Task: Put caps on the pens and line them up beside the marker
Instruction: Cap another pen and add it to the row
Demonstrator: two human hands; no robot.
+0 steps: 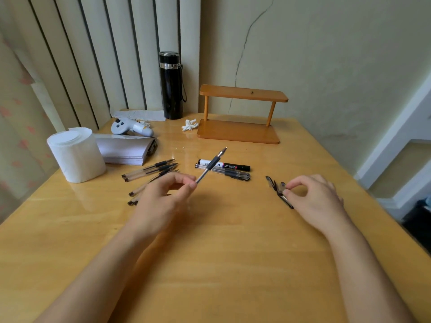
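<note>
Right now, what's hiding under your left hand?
Uncapped pens lie on the table under the left hand. Their ends stick out; the hand covers the rest, so I cannot count them.

Near half of the light wooden table [221,264]: bare between the forearms, open passage.

Bare strip between the black-and-white marker [233,166] and the low two-tier wooden shelf [238,132] behind it.

Bare gap between the marker's right end and the small heap of black pen caps [275,186].

Left side crowded: white tissue roll [75,155], stack of white paper [126,150] and fan of uncapped clear pens [149,172] lie close together.

Back corner blocked by the tall black flask [171,85], pale grey controller [130,128] and crumpled white tissue [190,125].

Left hand [163,197] holds a clear black-grip pen [211,165] slanting over the marker's left end.

Right hand [314,197] pinches at the caps, closing that side.
</note>
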